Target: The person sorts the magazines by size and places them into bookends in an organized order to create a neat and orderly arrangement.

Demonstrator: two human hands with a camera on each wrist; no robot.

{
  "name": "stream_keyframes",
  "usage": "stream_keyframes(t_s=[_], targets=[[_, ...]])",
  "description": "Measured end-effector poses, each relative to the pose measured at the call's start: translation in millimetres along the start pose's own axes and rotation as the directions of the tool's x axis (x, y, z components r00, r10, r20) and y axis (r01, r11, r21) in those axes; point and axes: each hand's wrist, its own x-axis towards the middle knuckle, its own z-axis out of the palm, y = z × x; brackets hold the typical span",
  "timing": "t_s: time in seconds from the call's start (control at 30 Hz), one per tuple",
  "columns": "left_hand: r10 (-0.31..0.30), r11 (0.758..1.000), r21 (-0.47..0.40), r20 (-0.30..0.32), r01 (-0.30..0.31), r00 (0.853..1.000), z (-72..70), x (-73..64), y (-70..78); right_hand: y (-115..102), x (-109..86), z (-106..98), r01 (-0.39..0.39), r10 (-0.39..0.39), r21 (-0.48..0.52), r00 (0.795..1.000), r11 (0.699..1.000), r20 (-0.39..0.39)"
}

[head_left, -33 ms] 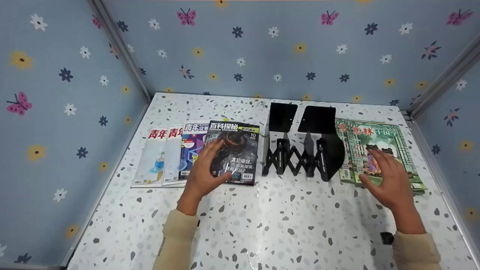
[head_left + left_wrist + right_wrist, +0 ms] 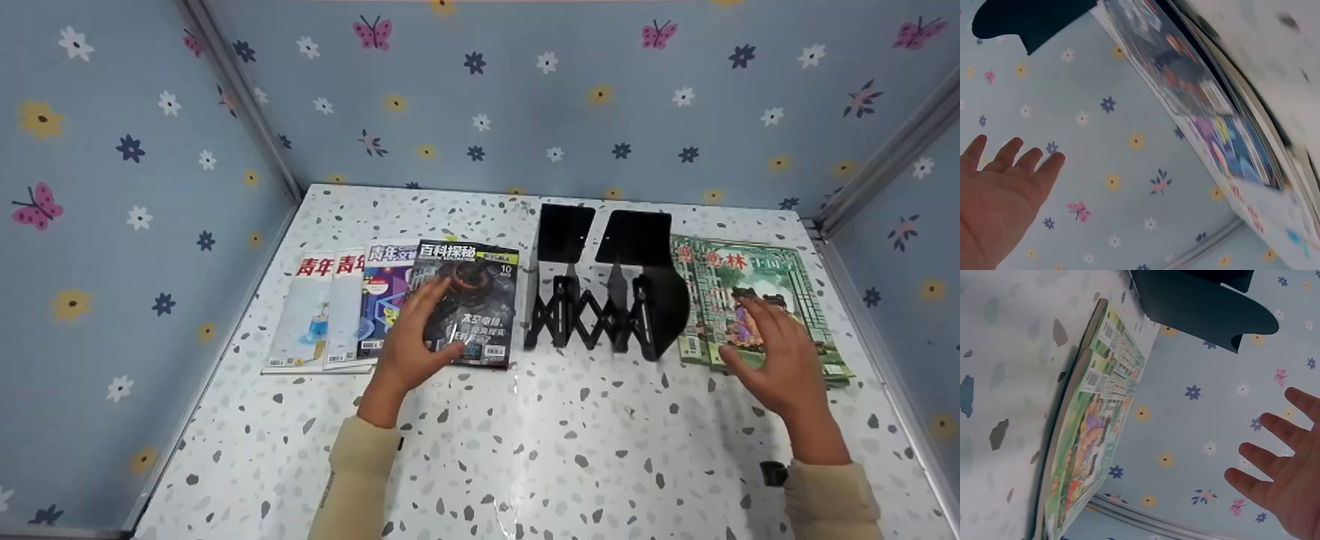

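My left hand hovers above the dark-covered magazine, with fingers spread and nothing held. That magazine overlaps a purple-and-blue magazine and two white magazines with red titles, fanned to the left. At the table's middle stands a black expandable bookend with crisscross links and upright plates. Over the green magazines, on the right, is my right hand, its fingers apart and holding nothing. Both wrist views show the hands raised clear of the magazines.
The speckled white table extends in front of the magazines. Flower-patterned panels enclose it at the back, left and right, joined by metal corner posts. A small black object is beside the right sleeve.
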Motion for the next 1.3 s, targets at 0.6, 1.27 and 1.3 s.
stream_keyframes(t_s=[0.6,1.27,1.3], targets=[[0.058,0.869,-0.495,0.119,0.009,0.991,59.0,42.0,50.8,38.9,0.9,25.9,-0.069,0.068,0.007,0.991,0.998,0.117],[0.086,0.95,-0.305,0.037,-0.07,0.996,118.3,75.4,19.7,80.6,-4.2,56.3,-0.049,0.091,-0.142,0.945,0.989,0.314],[0.075,0.948,-0.312,0.037,-0.059,0.997,118.3,75.0,19.9,81.7,-4.2,57.5,-0.052,0.098,-0.146,0.941,0.988,0.325]])
